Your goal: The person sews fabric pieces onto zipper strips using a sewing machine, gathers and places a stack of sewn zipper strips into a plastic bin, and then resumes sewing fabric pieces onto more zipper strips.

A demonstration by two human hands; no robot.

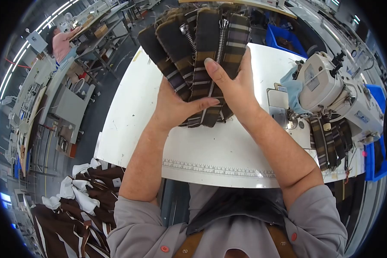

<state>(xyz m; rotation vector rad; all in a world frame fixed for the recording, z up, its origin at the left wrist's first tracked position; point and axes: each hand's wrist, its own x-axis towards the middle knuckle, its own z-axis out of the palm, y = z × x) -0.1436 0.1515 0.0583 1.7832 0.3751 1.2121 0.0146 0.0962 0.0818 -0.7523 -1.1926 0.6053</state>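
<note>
Both of my hands hold up a stack of brown plaid fabric pieces with metal zippers (206,56), fanned out at the top, over the white sewing table (129,103). My left hand (176,107) grips the stack low on its left side, thumb lying across the front. On the right side, my right hand (234,81) clasps it with the thumb pressed near the zipper teeth; the other fingers are mostly hidden behind the cloth. A white sewing machine (322,81) stands to the right, with more plaid zipper pieces (327,142) beside its near end.
A printed ruler (219,169) runs along the table's front edge. Blue bins (284,38) stand behind and right of the machine. Brown and white garments (77,210) lie heaped at lower left. Another person (63,45) in pink sits at a far-left workbench.
</note>
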